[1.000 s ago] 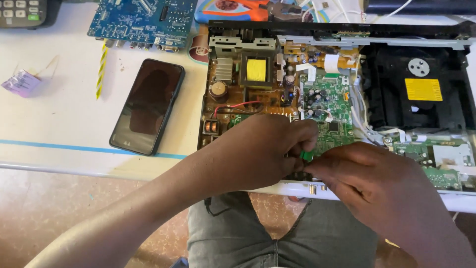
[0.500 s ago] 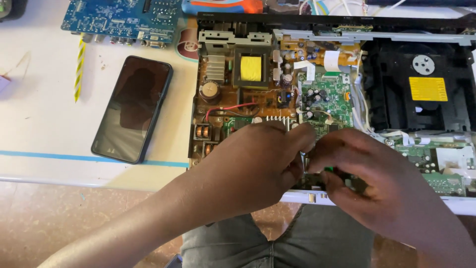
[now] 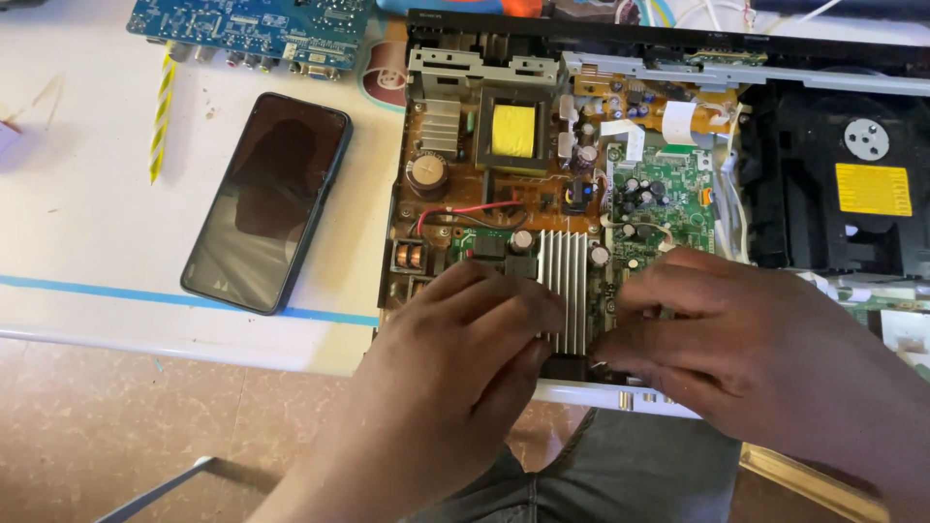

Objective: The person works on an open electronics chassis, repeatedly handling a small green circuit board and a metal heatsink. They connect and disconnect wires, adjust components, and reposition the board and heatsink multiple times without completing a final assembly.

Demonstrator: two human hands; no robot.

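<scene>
**Both hands at near edge of opened player, by the heat sink**

Step in hand, as judged: fiddling w/ something small at the near edge of the main board (image 3: 484, 208), right at the finned heat sink (image 3: 567, 281). Part itself hidden under fingers; can't tell what it is.

Left hand (image 3: 465, 339): palm down, wrist coming up from below, fingers curled, tips touching the heat sink's left side and near corner. Thumb tucked under. Can't tell whether pinching anything or just pressing.

Right hand (image 3: 736, 339): palm down, reaching in from the right, fingers bent and stacked, tips just right of the fins, close to the left hand's tips. Grip or not: can't tell, pads out of sight.

Beyond the fingertips: yellow-wound transformer (image 3: 513, 131), round capacitor, red wire. Beyond right hand: green board (image 3: 664, 199). Further right of it: black disc drive (image 3: 862, 184) w/ yellow label.

Left of left hand, well apart, on white tabletop (image 3: 87, 213): dark phone (image 3: 266, 203), face up. Beyond that: blue circuit board (image 3: 252, 24).

Next move, as judged: calls for fine fingertip work, small force, steadying the chassis, keeping clear of fin edges and the loose wires near the green board.
</scene>
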